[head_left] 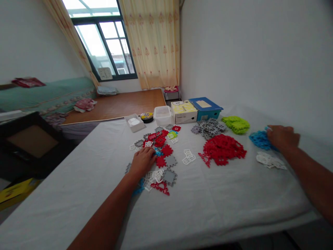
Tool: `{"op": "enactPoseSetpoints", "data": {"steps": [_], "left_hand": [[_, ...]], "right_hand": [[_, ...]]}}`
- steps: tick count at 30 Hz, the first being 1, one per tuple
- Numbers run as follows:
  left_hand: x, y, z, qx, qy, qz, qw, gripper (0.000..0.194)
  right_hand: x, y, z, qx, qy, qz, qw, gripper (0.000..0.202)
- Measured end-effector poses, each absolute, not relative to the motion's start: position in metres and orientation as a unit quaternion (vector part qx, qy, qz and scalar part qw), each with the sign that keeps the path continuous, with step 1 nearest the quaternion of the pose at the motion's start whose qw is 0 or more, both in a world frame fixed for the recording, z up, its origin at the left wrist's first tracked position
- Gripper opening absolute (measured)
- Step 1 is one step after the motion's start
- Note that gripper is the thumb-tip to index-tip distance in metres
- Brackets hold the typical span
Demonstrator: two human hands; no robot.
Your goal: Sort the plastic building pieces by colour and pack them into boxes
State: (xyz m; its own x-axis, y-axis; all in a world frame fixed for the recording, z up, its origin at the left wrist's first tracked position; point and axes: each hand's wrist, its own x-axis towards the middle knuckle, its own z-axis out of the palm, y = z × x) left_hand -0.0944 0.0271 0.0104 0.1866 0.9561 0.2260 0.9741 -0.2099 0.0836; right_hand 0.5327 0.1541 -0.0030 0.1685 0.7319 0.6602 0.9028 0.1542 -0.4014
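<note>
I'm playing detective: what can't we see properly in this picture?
In the head view:
Whatever's beneath the left hand: hidden by it.
Part of the blue plastic pile: behind the right hand.
Print on the yellow-and-white cardboard box: too blurred.
Flat yellow object: cut by the left edge.

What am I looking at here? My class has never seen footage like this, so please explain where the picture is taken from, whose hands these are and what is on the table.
There is no machine: these are a person's own bare hands, seen by a camera worn on the head, looking forward and down. On the white tablecloth, the left hand rests on a mixed spread of toothed plastic pieces. The right hand is at a blue pile; whether either grips a piece is hard to tell. Near that pile are single-colour groups: red, grey, lime green and white. Behind stand a blue box and a yellow-and-white box.
</note>
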Motion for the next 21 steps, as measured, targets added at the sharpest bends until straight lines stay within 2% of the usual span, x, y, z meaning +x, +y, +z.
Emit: {"op": "enactPoseSetpoints", "data": {"steps": [4,13,19,21], "left_hand": [[-0.097,0.029,0.011,-0.756,-0.643,-0.114,0.042,0.016],[-0.105,0.028,0.016,-0.776,-0.615,-0.135,-0.016,0.019],[-0.104,0.027,0.015,-0.79,-0.575,-0.209,-0.031,0.045],[-0.103,0.027,0.014,-0.793,-0.555,-0.248,-0.037,0.045]], "right_hand": [[0.469,0.155,0.017,-0.657,-0.656,-0.185,0.322,0.038],[0.261,0.106,0.041,-0.384,-0.878,-0.088,0.27,0.031],[0.189,0.066,0.035,-0.277,-0.933,-0.038,0.226,0.029],[0.179,0.063,0.03,-0.266,-0.939,-0.02,0.219,0.03]]}}
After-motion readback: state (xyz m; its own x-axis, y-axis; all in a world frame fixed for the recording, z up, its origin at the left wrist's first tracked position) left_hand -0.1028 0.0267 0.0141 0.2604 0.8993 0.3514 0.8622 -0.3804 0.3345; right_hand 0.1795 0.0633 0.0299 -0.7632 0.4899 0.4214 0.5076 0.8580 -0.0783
